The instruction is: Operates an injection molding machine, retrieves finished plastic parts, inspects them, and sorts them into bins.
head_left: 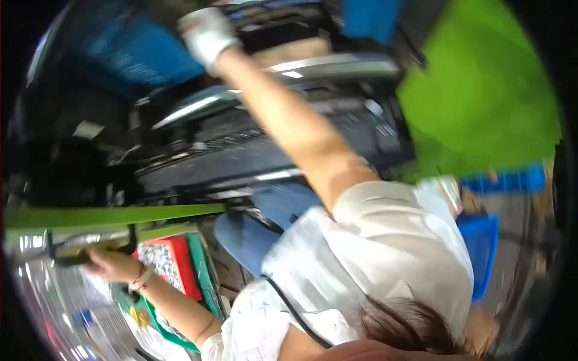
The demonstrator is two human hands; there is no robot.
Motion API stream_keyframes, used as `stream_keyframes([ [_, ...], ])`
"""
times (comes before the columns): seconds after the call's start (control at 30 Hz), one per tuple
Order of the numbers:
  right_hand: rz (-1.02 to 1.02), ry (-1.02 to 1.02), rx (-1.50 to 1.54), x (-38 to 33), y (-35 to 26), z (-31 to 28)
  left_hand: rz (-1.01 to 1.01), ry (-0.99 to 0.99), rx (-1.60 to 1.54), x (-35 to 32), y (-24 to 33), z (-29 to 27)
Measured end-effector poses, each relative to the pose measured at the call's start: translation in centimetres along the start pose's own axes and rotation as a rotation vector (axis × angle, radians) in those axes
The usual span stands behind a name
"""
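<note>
The picture is motion-blurred. My left hand (108, 265), with a red-and-white band on its wrist, is closed on a black handle (90, 251) at the edge of a shiny metal surface (42, 295) at the lower left. My right hand (205, 33) wears a white glove and reaches far up to the top of the view, next to a blurred blue shape (138, 54) and dark machine parts. Blur hides its fingers and whether it holds anything. My white shirt (373, 253), blue jeans (265, 222) and hair fill the lower middle.
A red box with a black-and-white patterned label (171, 265) sits in a green tray (208, 283) beside my left forearm. A green bar (114, 215) crosses the left. A dark machine with metal rails (241, 150) fills the centre. Green floor (481, 102) and blue crates (481, 240) lie right.
</note>
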State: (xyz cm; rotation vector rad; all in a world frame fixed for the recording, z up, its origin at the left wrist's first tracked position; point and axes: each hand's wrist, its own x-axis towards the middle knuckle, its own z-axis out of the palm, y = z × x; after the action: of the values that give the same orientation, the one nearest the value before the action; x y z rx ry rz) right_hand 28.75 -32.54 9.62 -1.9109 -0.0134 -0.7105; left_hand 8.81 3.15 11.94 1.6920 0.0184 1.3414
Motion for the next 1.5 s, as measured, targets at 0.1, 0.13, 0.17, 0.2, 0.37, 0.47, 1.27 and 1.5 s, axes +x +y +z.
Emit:
stream_keyframes([
  [0.1,-0.23,-0.047,0.39,-15.1,-2.7,-1.5,-0.029,-0.01,-0.08,0.4,0.2,-1.9],
  [0.13,-0.246,-0.301,0.166,-19.3,-3.3,-5.9,-0.004,-0.066,-0.053,1.1,-0.5,-1.9],
  [0.17,-0.176,-0.592,-0.099,-22.4,-2.6,-8.6,0.006,-0.062,-0.062,1.7,-1.4,-2.1],
  [0.2,-0.146,-0.715,-0.289,-25.4,-1.1,-11.0,-0.018,-0.038,-0.054,1.4,-0.7,-1.8],
  [0.37,0.447,-0.162,-0.323,-46.2,13.8,-23.9,0.055,-0.097,-0.115,2.1,-3.3,-0.8],
  [0.47,1.063,-0.086,-0.549,-57.6,18.8,-31.4,0.066,-0.026,-0.089,0.8,-1.9,-1.2],
  [1.27,1.799,0.001,-1.06,-72.9,31.7,-35.6,-0.077,-0.061,0.103,4.8,-3.9,-4.8],
  [1.5,1.258,-0.306,-0.699,-52.6,22.2,-22.0,-0.031,-0.064,-0.128,-0.9,0.3,-1.1],
])
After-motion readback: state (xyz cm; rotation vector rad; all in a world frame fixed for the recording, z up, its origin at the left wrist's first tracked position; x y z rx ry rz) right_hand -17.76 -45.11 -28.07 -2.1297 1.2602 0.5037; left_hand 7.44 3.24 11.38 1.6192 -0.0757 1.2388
